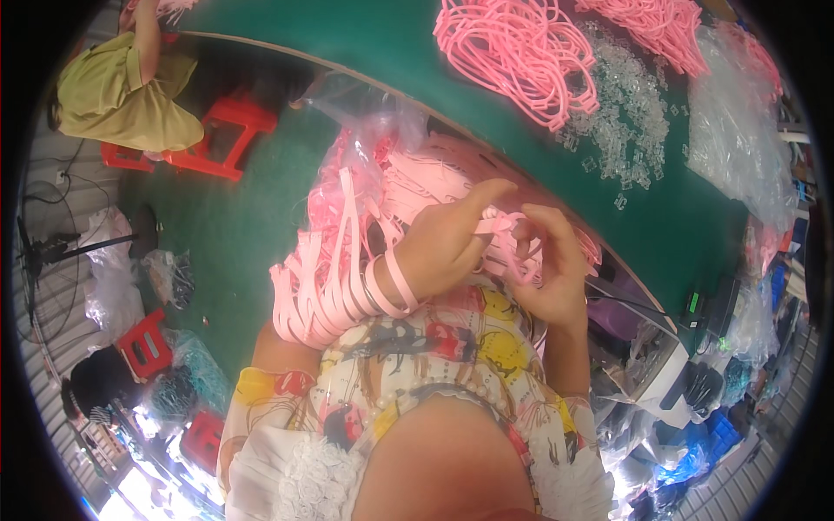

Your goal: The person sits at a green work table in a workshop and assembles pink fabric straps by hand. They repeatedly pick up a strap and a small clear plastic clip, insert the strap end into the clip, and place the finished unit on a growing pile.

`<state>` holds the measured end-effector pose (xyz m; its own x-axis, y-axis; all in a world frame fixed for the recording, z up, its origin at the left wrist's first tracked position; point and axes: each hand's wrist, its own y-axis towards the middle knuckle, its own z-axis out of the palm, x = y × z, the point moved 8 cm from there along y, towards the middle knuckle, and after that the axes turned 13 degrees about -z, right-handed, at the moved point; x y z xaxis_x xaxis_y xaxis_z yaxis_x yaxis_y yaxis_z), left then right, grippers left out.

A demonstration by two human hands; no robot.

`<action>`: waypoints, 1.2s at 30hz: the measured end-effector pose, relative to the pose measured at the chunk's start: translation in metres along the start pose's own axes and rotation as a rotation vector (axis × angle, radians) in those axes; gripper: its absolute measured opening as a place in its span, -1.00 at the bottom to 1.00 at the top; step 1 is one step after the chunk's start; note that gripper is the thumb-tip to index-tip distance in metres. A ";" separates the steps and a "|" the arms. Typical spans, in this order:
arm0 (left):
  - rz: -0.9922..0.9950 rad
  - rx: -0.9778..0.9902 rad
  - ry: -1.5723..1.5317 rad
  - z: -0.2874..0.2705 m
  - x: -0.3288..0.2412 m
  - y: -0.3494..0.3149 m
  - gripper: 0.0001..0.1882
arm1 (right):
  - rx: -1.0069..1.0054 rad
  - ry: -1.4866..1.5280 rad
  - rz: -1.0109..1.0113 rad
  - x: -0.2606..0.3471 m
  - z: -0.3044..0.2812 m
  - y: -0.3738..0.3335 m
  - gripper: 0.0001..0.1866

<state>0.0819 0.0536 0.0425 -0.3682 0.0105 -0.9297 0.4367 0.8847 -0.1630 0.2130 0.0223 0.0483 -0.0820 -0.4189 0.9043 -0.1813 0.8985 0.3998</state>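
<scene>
My left hand (439, 247) and my right hand (556, 276) meet in front of my chest. Between their fingers is a narrow pink strap (499, 225), bent into a loop; the fingers of both hands are closed on it. Whether a small fastener sits on the strap I cannot make out. Several looped pink straps (313, 304) hang around my left wrist and forearm. Just beyond my hands, a heap of loose pink straps (421, 178) lies below the table edge, partly in clear plastic film (382, 117).
On the green table (486, 130) lie a bundle of pink straps (521, 56), a scatter of small clear plastic pieces (621, 113) and a clear plastic bag (738, 130). At the upper left another person (130, 95) sits by a red stool (230, 130). Bags and boxes crowd the right.
</scene>
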 end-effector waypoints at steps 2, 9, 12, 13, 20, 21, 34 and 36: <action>-0.028 0.060 -0.075 0.001 -0.001 0.001 -0.47 | 0.000 0.004 0.020 -0.004 0.003 0.000 -0.30; 0.222 -0.005 -0.156 -0.020 -0.010 0.003 -0.49 | 0.039 -0.165 0.012 -0.008 -0.004 0.000 -0.29; 0.261 -0.138 0.053 -0.027 -0.017 0.001 -0.65 | 0.109 -0.279 -0.019 -0.002 -0.002 0.004 -0.29; 0.211 -0.148 0.033 -0.028 -0.013 0.001 -0.71 | 0.135 -0.314 -0.032 0.000 0.000 0.006 -0.28; 0.209 -0.194 -0.025 -0.012 -0.001 0.001 -0.84 | 0.073 -0.634 -0.098 0.021 0.024 0.015 -0.35; 0.248 -0.217 -0.038 -0.013 -0.002 0.000 -0.83 | 0.046 -0.602 -0.032 0.016 0.026 0.016 -0.37; -0.456 0.440 -0.783 -0.001 0.052 -0.007 -0.81 | 0.314 -0.359 0.198 0.006 -0.007 0.014 -0.62; -0.500 0.509 -0.731 0.005 0.055 -0.009 -0.82 | 0.351 -0.332 0.236 0.005 -0.006 0.013 -0.63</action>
<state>0.0613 0.0438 -0.0091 -0.0876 -0.7438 -0.6626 0.7302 0.4046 -0.5506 0.2158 0.0329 0.0590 -0.4555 -0.2807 0.8448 -0.4325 0.8992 0.0657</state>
